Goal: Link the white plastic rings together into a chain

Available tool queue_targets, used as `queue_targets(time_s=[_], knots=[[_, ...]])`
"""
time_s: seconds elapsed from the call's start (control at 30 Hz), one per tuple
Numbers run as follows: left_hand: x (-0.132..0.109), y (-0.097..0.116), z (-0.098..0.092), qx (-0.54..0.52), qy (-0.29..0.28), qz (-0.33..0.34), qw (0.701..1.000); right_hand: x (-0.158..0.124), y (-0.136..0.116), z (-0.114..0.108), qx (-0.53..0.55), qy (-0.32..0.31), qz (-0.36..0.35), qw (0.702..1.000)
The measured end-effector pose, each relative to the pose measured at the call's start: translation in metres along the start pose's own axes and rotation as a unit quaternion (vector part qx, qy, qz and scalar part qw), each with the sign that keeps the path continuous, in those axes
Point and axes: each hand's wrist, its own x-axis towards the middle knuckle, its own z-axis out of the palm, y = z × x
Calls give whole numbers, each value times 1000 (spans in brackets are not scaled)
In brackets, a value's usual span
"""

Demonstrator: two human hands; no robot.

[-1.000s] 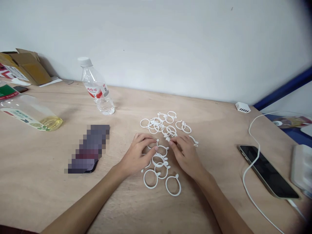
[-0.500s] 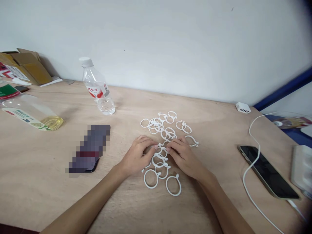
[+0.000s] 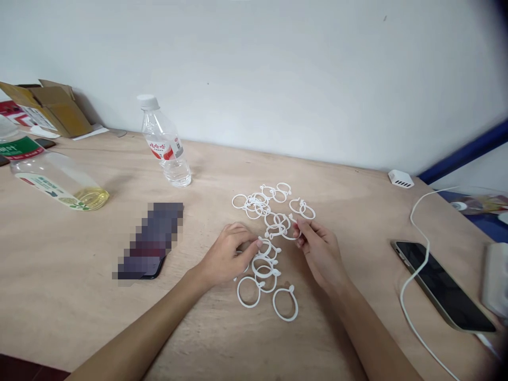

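Several white plastic curtain rings with small eyelets lie in a loose, overlapping spread on the wooden table, including one ring (image 3: 297, 307) at the near end. My left hand (image 3: 228, 256) rests at the left of the spread, thumb and index finger pinched at the edge of a curtain ring (image 3: 270, 248). Its palm and lower fingers partly cover another ring. On the right, my right hand (image 3: 320, 248) has its fingers closed on a curtain ring (image 3: 292, 238), beside the middle of the pile. Part of that ring is hidden behind the fingers.
A water bottle (image 3: 169, 153) stands behind left, near an oil bottle (image 3: 59, 182) and a cardboard box (image 3: 63, 111). One pixelated phone (image 3: 159, 233) lies left; another phone (image 3: 444, 286) lies right under a white cable (image 3: 405, 296). A small white device (image 3: 400, 179) sits at the back right.
My right hand has moved right and slightly up, away from my left hand, and turned, with a curtain ring now in its fingers. My left hand stays nearly in place. The view shifted slightly.
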Motion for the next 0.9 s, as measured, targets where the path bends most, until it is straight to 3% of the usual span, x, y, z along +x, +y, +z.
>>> queue_targets(time_s=[0.1,0.23,0.5,0.6,0.7,0.77,0.9], knots=[[-1,-1,1,-10,5,3,1000,1,-1,1,43,1,28,999],[-2,-2,2,-11,12,23,1000,-2,2,4,-6,-9,25,1000],[-1,6,-3,-23,-52,67,996,-4,6,8,1,19,-25,1000],[-1,6,-3,-56,-40,34,997,-2,9,8,-3,19,-37,999],[2,2,-1,-100,-5,-71,992,-1,14,9,-20,9,-53,998],[9,-1,-1,-107,-16,-116,987,0,15,9,-31,3,-61,998],[30,-5,-2,-30,-70,-89,993,1,17,8,-33,-4,-74,997]])
